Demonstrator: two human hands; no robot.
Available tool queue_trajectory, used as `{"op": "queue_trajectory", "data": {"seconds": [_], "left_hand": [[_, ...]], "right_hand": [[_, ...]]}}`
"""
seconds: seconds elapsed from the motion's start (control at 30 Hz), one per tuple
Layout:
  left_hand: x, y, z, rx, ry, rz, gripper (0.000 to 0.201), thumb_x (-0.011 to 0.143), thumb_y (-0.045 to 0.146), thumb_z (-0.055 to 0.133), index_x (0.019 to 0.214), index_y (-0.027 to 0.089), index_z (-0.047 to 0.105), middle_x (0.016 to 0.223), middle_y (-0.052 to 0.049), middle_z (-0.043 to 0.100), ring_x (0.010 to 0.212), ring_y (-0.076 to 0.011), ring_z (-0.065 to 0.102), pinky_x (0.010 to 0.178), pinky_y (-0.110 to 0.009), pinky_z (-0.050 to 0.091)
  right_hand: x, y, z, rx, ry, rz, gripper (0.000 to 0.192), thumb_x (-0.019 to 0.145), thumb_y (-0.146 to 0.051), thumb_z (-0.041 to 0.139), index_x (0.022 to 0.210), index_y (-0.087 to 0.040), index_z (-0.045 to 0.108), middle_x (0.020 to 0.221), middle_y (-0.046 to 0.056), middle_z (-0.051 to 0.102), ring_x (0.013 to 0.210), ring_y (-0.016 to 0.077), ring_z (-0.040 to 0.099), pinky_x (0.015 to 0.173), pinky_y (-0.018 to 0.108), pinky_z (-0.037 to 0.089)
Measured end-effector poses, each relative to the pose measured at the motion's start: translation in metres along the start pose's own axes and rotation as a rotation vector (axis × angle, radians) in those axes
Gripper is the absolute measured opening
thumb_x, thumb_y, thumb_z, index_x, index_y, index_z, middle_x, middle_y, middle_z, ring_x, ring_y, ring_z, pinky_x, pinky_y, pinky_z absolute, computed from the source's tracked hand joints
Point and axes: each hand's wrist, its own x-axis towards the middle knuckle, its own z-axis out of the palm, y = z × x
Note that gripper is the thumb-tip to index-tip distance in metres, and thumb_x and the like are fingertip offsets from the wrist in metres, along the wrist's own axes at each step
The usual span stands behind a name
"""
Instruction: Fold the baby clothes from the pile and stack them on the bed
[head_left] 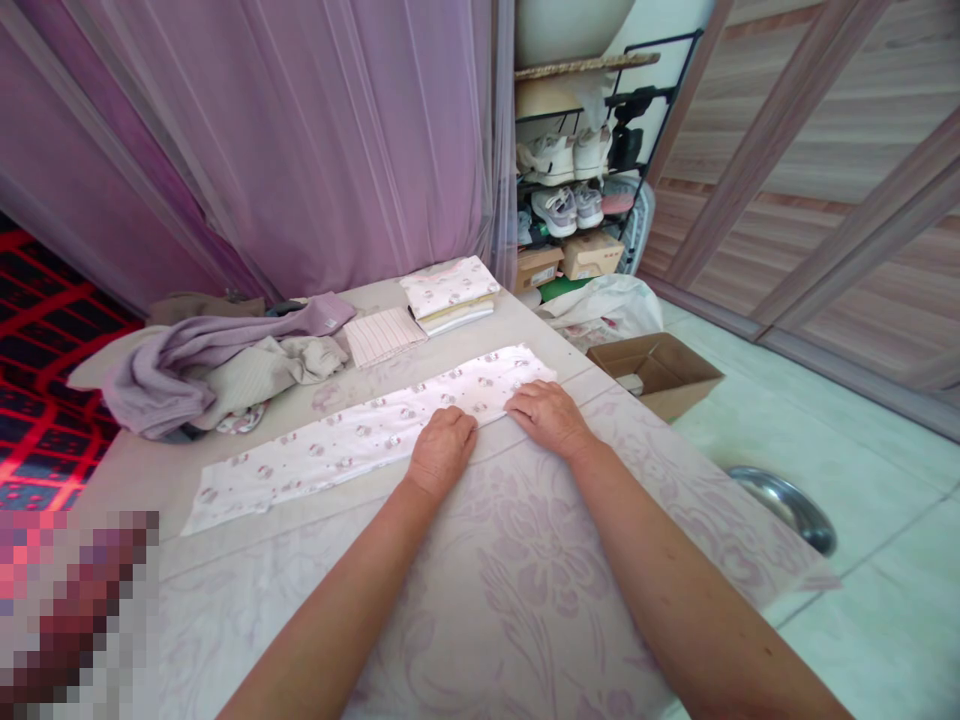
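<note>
Pink flowers cover the bed sheet (540, 590) near the person. Both hands lie flat on a long white cloth strip (352, 435) that runs across the bed's middle. Left hand (442, 450) presses down with fingers curled a little, holding nothing. Right hand (547, 412) rests open beside it. Farther back, a purple clothes pile (202, 365) sits by the left edge, and folded cloths (450, 292) wait at the far edge.

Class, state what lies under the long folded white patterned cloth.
The long folded cloth lies on a floral-print sheet. Both hands, left hand and right hand, press its near edge. What the sheet covers is hidden.
</note>
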Motion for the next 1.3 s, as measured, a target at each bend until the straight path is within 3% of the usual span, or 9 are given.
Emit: {"op": "queue_trajectory", "data": {"seconds": [0.23,0.4,0.53,0.6,0.7,0.77,0.9,1.1,1.3], "left_hand": [[0.004,-0.004,-0.007,-0.043,-0.004,-0.038,0.026,0.093,0.020,0.040,0.108,0.019,0.062,0.097,-0.006,0.066,0.095,-0.0202,0.056,0.089,-0.032,0.045],[-0.002,-0.015,-0.002,-0.103,0.030,0.147,0.029,0.091,0.023,0.046,0.114,0.018,0.062,0.114,-0.008,0.063,0.107,-0.0204,0.053,0.099,-0.034,0.041],[-0.011,-0.019,0.012,-0.129,0.082,0.198,0.038,0.090,0.028,0.047,0.125,0.016,0.056,0.128,-0.010,0.058,0.119,-0.0229,0.048,0.106,-0.040,0.036],[-0.014,-0.019,0.018,-0.126,0.082,0.196,0.041,0.091,0.031,0.046,0.129,0.017,0.054,0.134,-0.010,0.055,0.125,-0.0245,0.044,0.108,-0.043,0.034],[-0.015,-0.020,0.023,-0.119,0.063,0.176,0.043,0.091,0.034,0.045,0.131,0.020,0.052,0.138,-0.008,0.052,0.127,-0.0250,0.042,0.108,-0.044,0.033],[-0.014,-0.019,0.023,-0.115,0.060,0.166,0.042,0.092,0.034,0.045,0.131,0.021,0.053,0.138,-0.007,0.052,0.127,-0.0248,0.042,0.108,-0.044,0.033],[-0.014,-0.017,0.019,-0.096,0.052,0.154,0.042,0.092,0.034,0.044,0.131,0.020,0.053,0.139,-0.007,0.051,0.128,-0.0249,0.042,0.109,-0.043,0.032],[-0.016,-0.014,0.015,-0.064,-0.010,0.097,0.044,0.092,0.033,0.043,0.134,0.022,0.049,0.142,-0.006,0.049,0.131,-0.0251,0.040,0.113,-0.054,0.021],[-0.023,-0.020,0.017,0.001,-0.033,0.131,0.049,0.093,0.039,0.040,0.139,0.020,0.043,0.151,-0.009,0.034,0.141,-0.0272,0.025,0.114,-0.052,0.021]], "right_hand": [[-0.005,0.009,0.008,0.149,0.068,0.003,0.021,0.086,-0.017,0.054,0.087,-0.024,0.074,0.092,0.003,0.071,0.087,0.0173,0.059,0.080,0.029,0.041],[-0.004,0.009,0.010,0.166,0.094,0.006,0.021,0.084,-0.018,0.055,0.085,-0.024,0.075,0.091,0.003,0.071,0.086,0.0176,0.060,0.082,0.030,0.043],[-0.005,0.009,0.012,0.213,0.146,0.011,0.020,0.082,-0.019,0.054,0.082,-0.023,0.074,0.087,0.004,0.072,0.085,0.0184,0.062,0.081,0.031,0.045],[-0.006,0.012,0.013,0.276,0.265,0.101,0.022,0.084,-0.022,0.052,0.085,-0.022,0.074,0.088,0.005,0.072,0.086,0.0190,0.063,0.082,0.032,0.047],[-0.003,0.015,0.010,0.358,0.488,0.365,0.028,0.087,-0.027,0.046,0.099,-0.021,0.071,0.097,0.006,0.072,0.088,0.0192,0.065,0.082,0.032,0.050],[0.007,0.013,0.006,0.364,0.514,0.459,0.032,0.088,-0.029,0.044,0.107,-0.020,0.068,0.103,0.007,0.071,0.090,0.0194,0.065,0.082,0.032,0.050],[0.043,-0.009,0.002,0.273,0.278,0.362,0.039,0.091,-0.026,0.037,0.119,-0.017,0.062,0.115,0.009,0.067,0.102,0.0194,0.062,0.092,0.031,0.046],[0.067,-0.027,0.020,0.042,-0.155,0.164,0.048,0.094,-0.030,0.034,0.139,-0.016,0.045,0.146,0.011,0.043,0.135,0.0245,0.035,0.112,0.046,0.023],[0.062,-0.011,0.030,-0.013,-0.267,0.192,0.051,0.097,-0.036,0.025,0.143,-0.019,0.038,0.152,0.008,0.032,0.140,0.0252,0.026,0.112,0.050,0.017]]}}
